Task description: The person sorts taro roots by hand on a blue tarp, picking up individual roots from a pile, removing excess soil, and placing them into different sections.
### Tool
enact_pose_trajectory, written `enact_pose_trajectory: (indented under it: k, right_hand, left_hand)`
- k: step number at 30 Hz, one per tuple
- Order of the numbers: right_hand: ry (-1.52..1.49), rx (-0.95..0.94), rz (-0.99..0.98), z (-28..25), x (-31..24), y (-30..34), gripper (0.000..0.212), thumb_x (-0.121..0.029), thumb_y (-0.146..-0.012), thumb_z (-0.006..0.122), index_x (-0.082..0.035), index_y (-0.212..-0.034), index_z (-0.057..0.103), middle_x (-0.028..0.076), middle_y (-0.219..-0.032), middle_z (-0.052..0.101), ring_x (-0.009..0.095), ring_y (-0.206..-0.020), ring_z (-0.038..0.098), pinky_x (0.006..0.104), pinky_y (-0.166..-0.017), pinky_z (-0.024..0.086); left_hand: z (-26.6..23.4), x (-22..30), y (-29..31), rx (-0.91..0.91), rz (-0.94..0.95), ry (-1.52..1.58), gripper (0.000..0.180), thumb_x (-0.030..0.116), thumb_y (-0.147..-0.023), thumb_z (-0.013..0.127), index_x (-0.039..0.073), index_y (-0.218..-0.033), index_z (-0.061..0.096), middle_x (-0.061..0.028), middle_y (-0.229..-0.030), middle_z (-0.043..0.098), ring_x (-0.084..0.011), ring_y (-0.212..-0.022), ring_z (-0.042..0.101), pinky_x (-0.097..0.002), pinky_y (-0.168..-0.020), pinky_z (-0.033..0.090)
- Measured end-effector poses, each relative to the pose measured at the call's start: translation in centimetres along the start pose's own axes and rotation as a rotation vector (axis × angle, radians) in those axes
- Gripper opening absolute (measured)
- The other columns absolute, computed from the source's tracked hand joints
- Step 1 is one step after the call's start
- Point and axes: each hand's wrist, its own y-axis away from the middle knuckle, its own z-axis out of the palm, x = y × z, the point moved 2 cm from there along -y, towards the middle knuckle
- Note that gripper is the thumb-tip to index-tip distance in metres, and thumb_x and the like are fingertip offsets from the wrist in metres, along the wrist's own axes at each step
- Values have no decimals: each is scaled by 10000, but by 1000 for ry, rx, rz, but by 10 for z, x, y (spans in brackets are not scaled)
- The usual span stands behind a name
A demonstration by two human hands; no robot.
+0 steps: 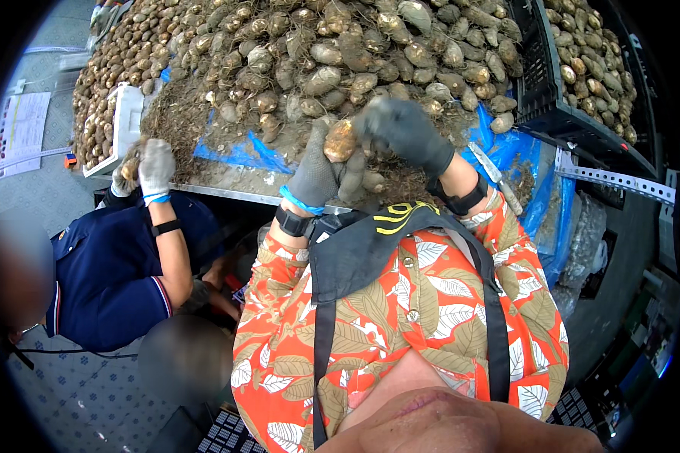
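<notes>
My left hand (315, 170), in a grey glove with a blue band at the wrist, is closed round a brown taro corm (340, 141) with a pale, scraped-looking face. Close against its right side is my right hand (406, 134), in a dark grey glove. The right fingers are curled in and somewhat blurred; what they grip, if anything, cannot be made out. Matted roots and soil (404, 189) lie under both hands at the table's near edge. A large heap of hairy taro corms (317, 53) rises just beyond them.
A knife (497, 177) lies on blue sheeting (540, 192) to the right. A black crate (540, 68) of taro stands at the far right. To the left, a co-worker's gloved hand (157, 167) works beside a white container (127, 121) and smaller corms (121, 60).
</notes>
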Motion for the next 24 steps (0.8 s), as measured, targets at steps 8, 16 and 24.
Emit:
enact_pose_trajectory:
  k: [8, 16, 24]
  right_hand:
    - [100, -96, -70, 5, -23, 8, 109, -134, -780, 637, -73, -866, 608, 90, -818, 619, 306, -774, 614, 376, -738, 493]
    - [165, 282, -188, -19, 12, 0, 90, -57, -821, 579, -49, -903, 616, 142, -904, 615, 307, -831, 602, 380, -742, 487]
    - [495, -161, -137, -42, 78, 71, 168, -86, -899, 533, -53, -1037, 624, 156, -1011, 603, 321, -945, 582, 404, -794, 489]
  left_hand:
    - [-22, -3, 0, -226, 34, 172, 517, 513, -990, 336, 65, -1141, 547, -59, -996, 610, -158, -904, 585, -282, -822, 495]
    - [3, 3, 17, 115, 197, -59, 486, 498, -987, 362, 69, -1091, 565, -53, -955, 613, -163, -878, 607, -265, -768, 508]
    - [-70, 51, 20, -146, 49, -46, 424, 512, -955, 448, 140, -1126, 561, 23, -860, 596, -103, -814, 613, -259, -686, 527]
